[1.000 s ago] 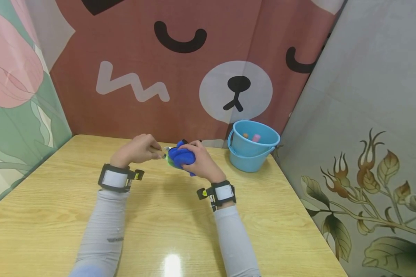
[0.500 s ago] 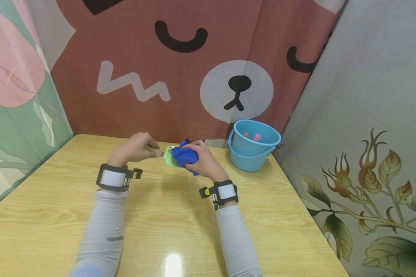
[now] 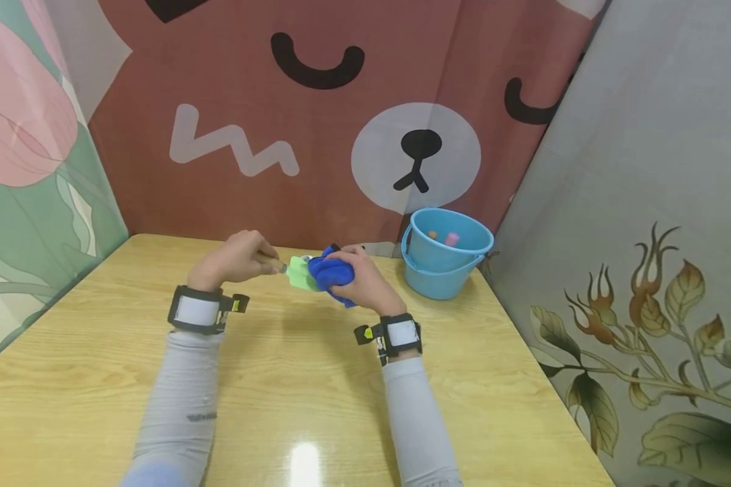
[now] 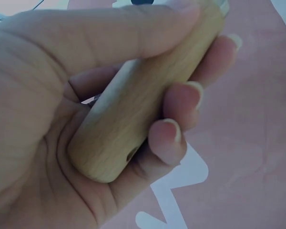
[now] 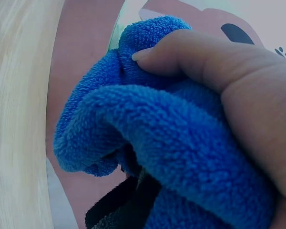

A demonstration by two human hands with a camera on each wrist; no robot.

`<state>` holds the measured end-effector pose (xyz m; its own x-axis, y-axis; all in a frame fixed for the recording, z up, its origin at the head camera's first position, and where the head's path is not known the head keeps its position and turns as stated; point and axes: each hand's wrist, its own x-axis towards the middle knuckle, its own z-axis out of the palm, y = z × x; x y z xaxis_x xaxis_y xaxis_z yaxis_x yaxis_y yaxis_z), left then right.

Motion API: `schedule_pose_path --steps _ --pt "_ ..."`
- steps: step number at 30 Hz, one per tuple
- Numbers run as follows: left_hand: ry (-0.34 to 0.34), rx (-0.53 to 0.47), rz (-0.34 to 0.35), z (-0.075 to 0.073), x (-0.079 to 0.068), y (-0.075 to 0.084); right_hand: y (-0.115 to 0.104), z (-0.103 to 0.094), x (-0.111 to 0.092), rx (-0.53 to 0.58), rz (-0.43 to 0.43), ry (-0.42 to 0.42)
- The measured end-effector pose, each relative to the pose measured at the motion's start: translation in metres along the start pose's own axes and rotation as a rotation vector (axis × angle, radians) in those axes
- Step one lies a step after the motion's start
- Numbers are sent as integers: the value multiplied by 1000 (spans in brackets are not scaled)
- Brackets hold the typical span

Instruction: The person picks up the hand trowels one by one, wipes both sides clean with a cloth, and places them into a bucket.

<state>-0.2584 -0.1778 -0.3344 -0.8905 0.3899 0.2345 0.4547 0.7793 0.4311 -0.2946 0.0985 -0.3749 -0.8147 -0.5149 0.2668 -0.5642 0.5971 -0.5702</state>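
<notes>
My left hand grips the short, rounded wooden handle of a light green spatula, its thumb along the top and fingers curled round beneath. The spatula's flat blade points right, over the table. My right hand pinches a bunched blue terry cloth round the blade's right end, hiding that part. In the right wrist view the cloth lies in thick folds under the thumb, with a dark strip at its lower edge. A sliver of the green blade shows above the folds.
A light blue bucket stands at the table's back right corner, its handle hanging in front. Small orange and pink things show inside it. The wooden table backs onto a bear-print curtain; a floral curtain hangs on the right.
My right hand has slid the blue cloth rightward along the spatula, uncovering more of the green blade. My left hand has shifted slightly left, still gripping the handle.
</notes>
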Motion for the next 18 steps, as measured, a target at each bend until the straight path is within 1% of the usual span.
schedule_pose_path --steps 5,8,11,15,18 --pt "-3 -12 -14 0 0 -1 8 -3 1 -22 -5 16" --pt "-6 -19 -14 0 1 -1 10 -5 0 -13 8 28" --pt "7 -14 -12 -1 0 0 11 -7 -1 5 5 43" --pt "44 -6 3 -5 -3 0 10 -9 -1 21 -29 97" --pt "55 -9 2 -7 -4 0 9 -12 -1 46 -55 148"
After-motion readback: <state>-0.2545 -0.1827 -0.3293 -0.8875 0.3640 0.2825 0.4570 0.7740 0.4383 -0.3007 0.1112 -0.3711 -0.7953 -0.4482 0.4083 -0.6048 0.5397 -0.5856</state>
